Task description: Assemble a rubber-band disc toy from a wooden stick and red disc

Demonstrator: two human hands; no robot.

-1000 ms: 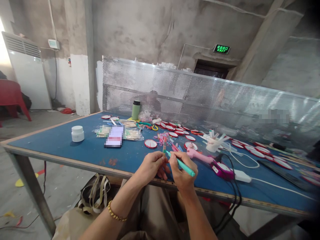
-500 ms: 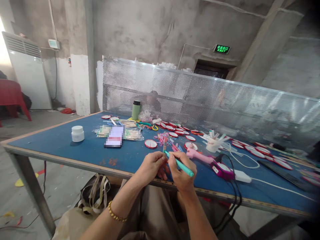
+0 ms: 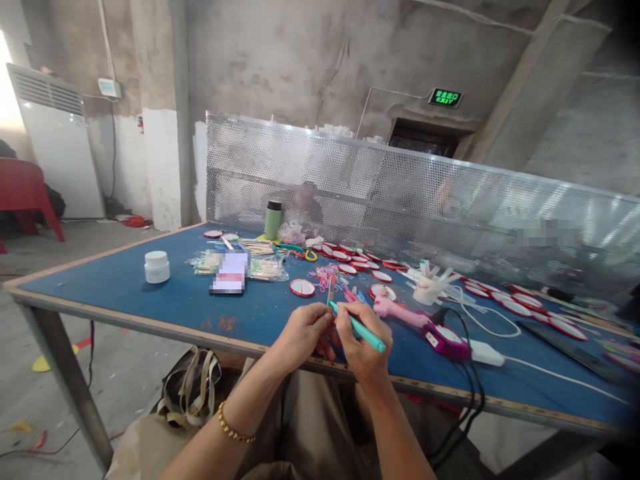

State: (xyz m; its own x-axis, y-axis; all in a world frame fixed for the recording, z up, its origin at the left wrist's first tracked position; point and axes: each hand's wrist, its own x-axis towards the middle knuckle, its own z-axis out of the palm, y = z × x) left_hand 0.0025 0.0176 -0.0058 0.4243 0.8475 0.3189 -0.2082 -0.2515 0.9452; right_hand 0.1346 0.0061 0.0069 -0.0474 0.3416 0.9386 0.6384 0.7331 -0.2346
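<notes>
A teal marker pen (image 3: 367, 335) is gripped in my right hand (image 3: 369, 357), its tip pointing up and left. That tip meets or nearly meets a thin stick (image 3: 331, 288) with a reddish upper part. My left hand (image 3: 303, 335) pinches the stick's lower end between thumb and finger; the part inside the fingers is hidden. Both hands are close together over the table's front edge. Just beyond them lie a round red-rimmed white disc (image 3: 303, 287) and a heap of small pink and coloured pieces (image 3: 327, 273).
On the blue table (image 3: 185, 320) are a white jar (image 3: 157, 268), a phone (image 3: 230, 272), packs of sticks (image 3: 269, 268) and a green bottle (image 3: 273, 221). To the right are a pink glue gun (image 3: 400, 310), a purple power strip (image 3: 445, 341), cables and several red-rimmed discs (image 3: 515, 305).
Almost nothing differs. The whole view has shifted very slightly; both hands keep their hold on the stick and the marker pen.
</notes>
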